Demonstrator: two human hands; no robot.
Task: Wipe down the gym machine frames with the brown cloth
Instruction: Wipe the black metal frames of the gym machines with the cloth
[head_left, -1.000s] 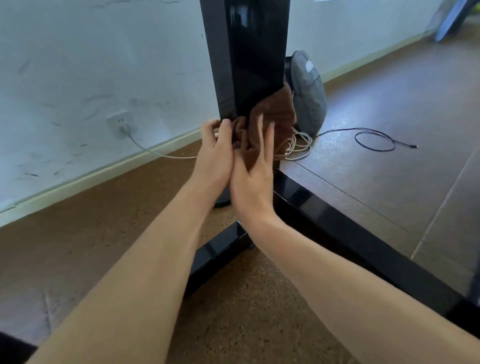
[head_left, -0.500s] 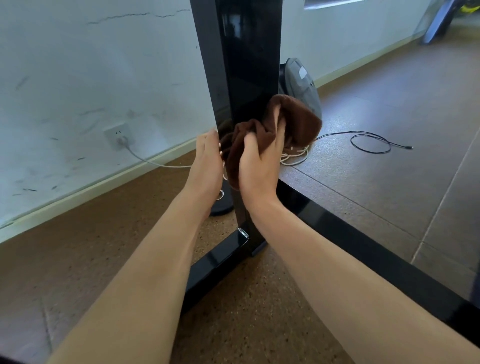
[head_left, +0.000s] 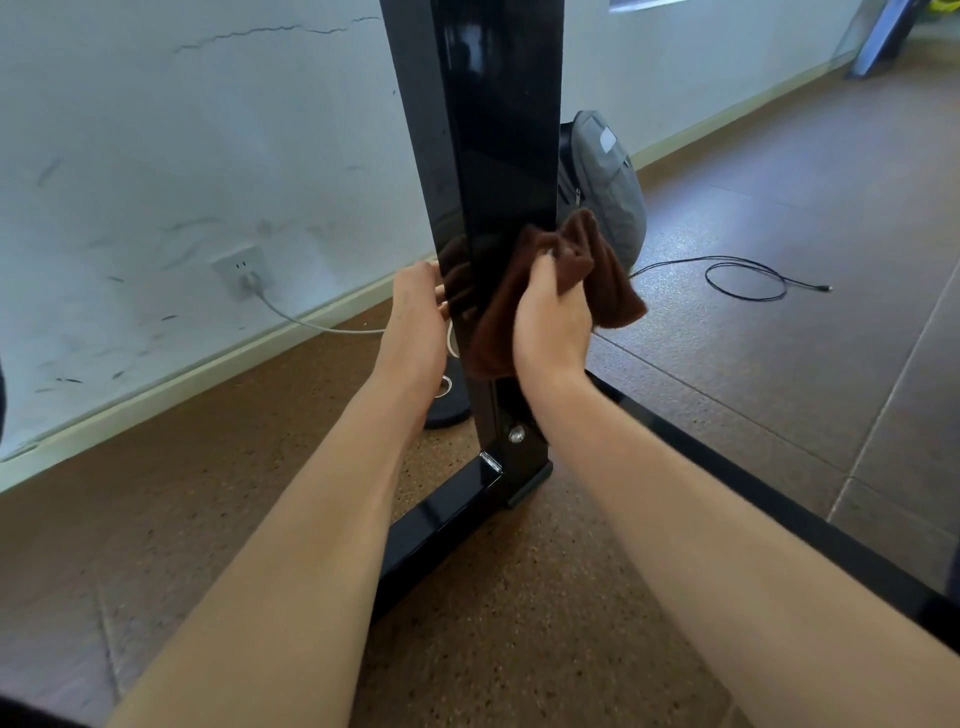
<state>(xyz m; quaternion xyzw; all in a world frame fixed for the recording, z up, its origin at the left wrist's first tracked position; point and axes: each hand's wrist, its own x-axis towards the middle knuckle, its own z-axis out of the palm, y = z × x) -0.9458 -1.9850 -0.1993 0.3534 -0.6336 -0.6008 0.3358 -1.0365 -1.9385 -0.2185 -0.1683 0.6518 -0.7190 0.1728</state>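
— Head view: what does your right hand (head_left: 551, 317) hold?
— Your fingers curl round the brown cloth (head_left: 571, 283), bunched against the black upright post (head_left: 501, 156) low down, above the base bar (head_left: 441, 519).
— And your left hand (head_left: 415, 317)?
— It rests on the post's left edge; the fingertips are hidden, so probably flat, gripping nothing. A grey backpack (head_left: 605, 182) leans behind.

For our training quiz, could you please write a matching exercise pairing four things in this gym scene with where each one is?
Things:
1. brown cloth
2. grey backpack
3. black cable
4. white plug

Places:
A. in the wall socket
B. looped on the floor, right of the post
C. gripped in the right hand against the black post
D. behind the post, by the wall

Pairs: 1-C, 2-D, 3-B, 4-A
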